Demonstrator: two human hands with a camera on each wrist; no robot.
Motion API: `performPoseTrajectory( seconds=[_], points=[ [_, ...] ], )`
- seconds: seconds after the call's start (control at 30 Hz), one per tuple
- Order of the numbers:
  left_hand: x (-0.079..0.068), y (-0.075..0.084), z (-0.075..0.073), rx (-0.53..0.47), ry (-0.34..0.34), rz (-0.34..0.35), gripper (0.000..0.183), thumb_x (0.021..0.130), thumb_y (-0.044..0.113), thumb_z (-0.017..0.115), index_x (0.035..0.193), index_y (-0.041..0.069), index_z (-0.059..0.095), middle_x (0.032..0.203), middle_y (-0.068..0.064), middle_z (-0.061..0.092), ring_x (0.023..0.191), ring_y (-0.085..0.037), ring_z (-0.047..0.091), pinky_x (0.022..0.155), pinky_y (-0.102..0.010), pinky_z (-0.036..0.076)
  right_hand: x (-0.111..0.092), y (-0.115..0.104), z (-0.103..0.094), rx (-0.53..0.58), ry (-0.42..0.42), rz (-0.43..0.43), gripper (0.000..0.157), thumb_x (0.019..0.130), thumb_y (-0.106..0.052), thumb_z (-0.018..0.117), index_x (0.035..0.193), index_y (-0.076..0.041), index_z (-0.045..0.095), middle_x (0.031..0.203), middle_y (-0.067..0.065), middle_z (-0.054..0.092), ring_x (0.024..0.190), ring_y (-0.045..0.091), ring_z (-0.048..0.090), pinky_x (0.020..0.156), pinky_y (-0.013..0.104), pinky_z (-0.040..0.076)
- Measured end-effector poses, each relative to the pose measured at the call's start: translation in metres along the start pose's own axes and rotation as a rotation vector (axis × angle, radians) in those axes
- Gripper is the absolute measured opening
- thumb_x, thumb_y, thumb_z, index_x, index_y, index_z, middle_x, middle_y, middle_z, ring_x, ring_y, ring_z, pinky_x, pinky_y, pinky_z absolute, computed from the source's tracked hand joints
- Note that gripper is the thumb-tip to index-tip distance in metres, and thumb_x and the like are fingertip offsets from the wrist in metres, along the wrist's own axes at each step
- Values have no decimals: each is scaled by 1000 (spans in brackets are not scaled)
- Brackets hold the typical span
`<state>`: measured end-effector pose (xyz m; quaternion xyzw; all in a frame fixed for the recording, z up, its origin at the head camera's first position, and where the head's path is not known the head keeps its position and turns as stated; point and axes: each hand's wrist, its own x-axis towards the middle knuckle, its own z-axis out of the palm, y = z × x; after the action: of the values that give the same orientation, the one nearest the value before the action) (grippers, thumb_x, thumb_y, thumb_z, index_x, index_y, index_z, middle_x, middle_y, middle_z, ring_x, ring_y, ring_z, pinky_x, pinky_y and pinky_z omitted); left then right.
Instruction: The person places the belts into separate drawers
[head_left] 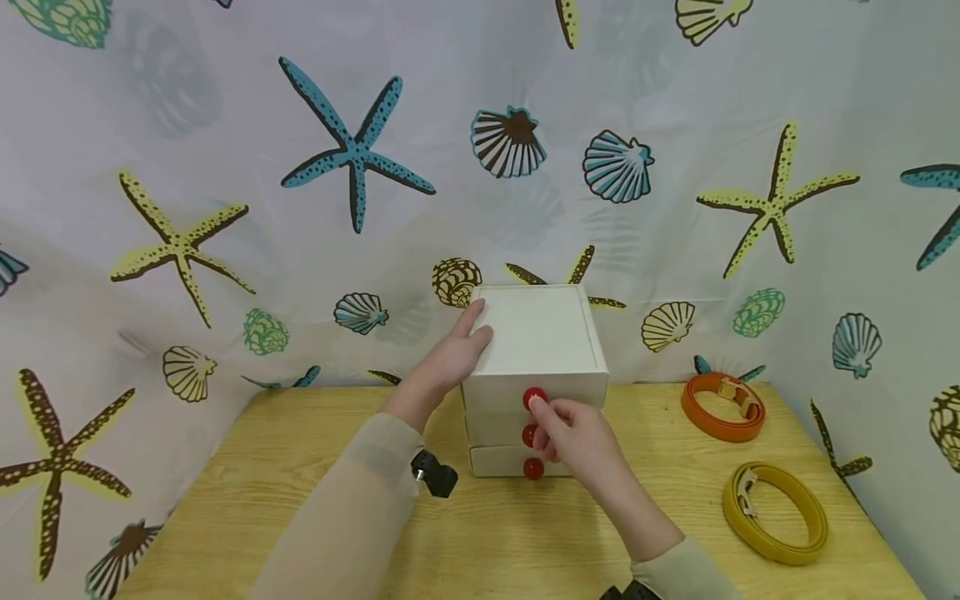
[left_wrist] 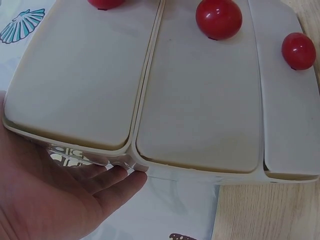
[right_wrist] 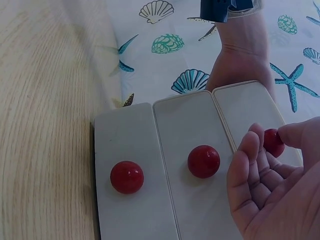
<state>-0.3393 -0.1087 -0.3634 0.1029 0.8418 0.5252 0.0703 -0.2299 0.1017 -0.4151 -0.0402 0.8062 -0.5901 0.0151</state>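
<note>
A small white drawer cabinet (head_left: 536, 329) stands on the table against the patterned cloth. Its three stacked drawers each carry a round red knob. My right hand (head_left: 581, 437) pinches the top knob (right_wrist: 273, 143) between thumb and fingers. Below it are the middle knob (right_wrist: 203, 161) and the bottom knob (right_wrist: 127, 177), neither of them held. My left hand (head_left: 453, 354) rests against the cabinet's left side, thumb at the top edge. In the left wrist view its extended fingers (left_wrist: 120, 187) touch the side wall, beside the top drawer (left_wrist: 80, 75).
An orange rolled belt (head_left: 693, 404) lies to the right of the cabinet, close to the back. Nearer on the right is a yellow rolled belt (head_left: 738, 521). Behind the wooden table (head_left: 300, 467) hangs a white cloth (head_left: 420, 233) printed with starfish and shells.
</note>
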Motion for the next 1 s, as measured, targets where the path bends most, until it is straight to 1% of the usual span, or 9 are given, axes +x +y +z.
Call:
performPoseTrajectory(
  seconds=[0.17, 0.4, 0.83, 1.0],
  points=[
    [-1, -1, 0, 4, -4, -7, 68, 119, 36, 36, 180, 26, 7, 186, -6, -1, 170, -28, -3, 135, -55, 3, -1, 0, 1, 24, 2, 1, 48, 114, -43, 64, 92, -2, 75, 77, 5, 69, 71, 22, 63, 73, 34, 56],
    [-2, 0, 1, 6, 1, 1, 68, 119, 36, 36, 180, 24, 7, 186, -6, 0, 170, -28, -2, 135, -55, 3, -4, -1, 1, 54, 5, -9, 43, 114, -41, 64, 98, -3, 76, 77, 6, 68, 71, 22, 62, 71, 34, 55],
    [2, -3, -1, 3, -4, 0, 69, 119, 37, 36, 180, 26, 7, 186, -4, -2, 170, -27, -3, 135, -55, 2, -3, 2, 5, 73, 25, 4, 48, 113, -45, 65, 94, -2, 74, 79, 6, 68, 72, 21, 62, 71, 33, 55],
    [0, -1, -1, 0, -5, 4, 69, 119, 37, 36, 180, 25, 7, 186, -5, -2, 170, -27, -3, 135, -55, 2, -3, 5, 7, 76, 39, 2, 48, 113, -46, 64, 98, -2, 76, 78, 6, 68, 71, 21, 63, 70, 32, 56]
  ],
)
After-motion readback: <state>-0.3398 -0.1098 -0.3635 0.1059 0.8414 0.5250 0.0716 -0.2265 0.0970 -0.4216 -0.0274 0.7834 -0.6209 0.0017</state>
